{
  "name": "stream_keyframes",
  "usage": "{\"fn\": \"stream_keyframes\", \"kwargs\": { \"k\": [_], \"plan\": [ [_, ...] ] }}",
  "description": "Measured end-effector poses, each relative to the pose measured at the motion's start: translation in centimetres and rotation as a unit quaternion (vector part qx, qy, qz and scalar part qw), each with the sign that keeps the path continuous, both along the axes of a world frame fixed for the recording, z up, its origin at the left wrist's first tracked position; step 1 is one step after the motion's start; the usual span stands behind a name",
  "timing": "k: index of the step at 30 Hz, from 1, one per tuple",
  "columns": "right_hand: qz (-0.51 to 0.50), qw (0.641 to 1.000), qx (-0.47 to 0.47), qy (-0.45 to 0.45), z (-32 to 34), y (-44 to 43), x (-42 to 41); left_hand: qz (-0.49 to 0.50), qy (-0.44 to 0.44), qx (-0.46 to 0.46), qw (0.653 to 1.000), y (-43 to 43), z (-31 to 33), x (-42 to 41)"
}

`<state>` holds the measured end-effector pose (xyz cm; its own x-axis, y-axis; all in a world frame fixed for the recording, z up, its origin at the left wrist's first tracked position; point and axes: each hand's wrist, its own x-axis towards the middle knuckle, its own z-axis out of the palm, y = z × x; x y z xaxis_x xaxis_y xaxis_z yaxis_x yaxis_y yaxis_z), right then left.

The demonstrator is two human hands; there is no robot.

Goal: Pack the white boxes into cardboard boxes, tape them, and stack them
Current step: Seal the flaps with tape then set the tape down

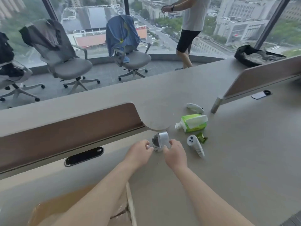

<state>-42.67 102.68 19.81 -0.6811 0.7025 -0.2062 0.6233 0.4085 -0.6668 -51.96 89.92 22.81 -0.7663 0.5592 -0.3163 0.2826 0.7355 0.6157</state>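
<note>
It seems we are starting the taping step: our right hand (pixel 175 154) is gripping the tape roll (pixel 161 141) on the bench (pixel 236 152), our left hand (pixel 140 152) is pinching its edge, and we are next needing a freed end for the cardboard box (pixel 73 207) near us.

Nothing is reading as legible text anywhere in this view. Dark print is showing on the lower handle of the white controller (pixel 195 146) and dark marks are showing on the inner core of the tape roll (pixel 160 141) (both too blurred to make out a single letter). The green tissue pack (pixel 193 123) and the red sign (pixel 141 32) on a building outside the window are likewise giving only patches of colour, no words or numbers.
</note>
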Motion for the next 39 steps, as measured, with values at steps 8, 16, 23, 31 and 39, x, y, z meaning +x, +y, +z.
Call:
{"fn": "stream_keyframes", "kwargs": {
  "k": [8,16,23,31,39],
  "plan": [
    [-0.024,0.996,-0.085,-0.021,-3.5,6.3,-5.9,0.048,-0.051,-0.020,0.997,6.5,-3.1,-4.1],
    [-0.027,0.978,-0.206,-0.004,-5.2,8.5,-8.1,0.060,-0.039,-0.046,0.996,10.0,-6.3,-5.2],
    [-0.046,0.966,-0.250,0.040,-5.3,8.5,-8.4,0.138,-0.068,-0.005,0.988,11.3,-7.2,-5.1],
    [-0.090,0.961,-0.256,0.046,-4.2,8.1,-8.7,0.150,-0.114,0.022,0.982,11.3,-6.1,-5.6],
    [-0.112,0.956,-0.266,0.059,-2.9,7.1,-8.9,0.154,-0.140,0.038,0.977,10.7,-4.8,-5.9]
  ]
}}
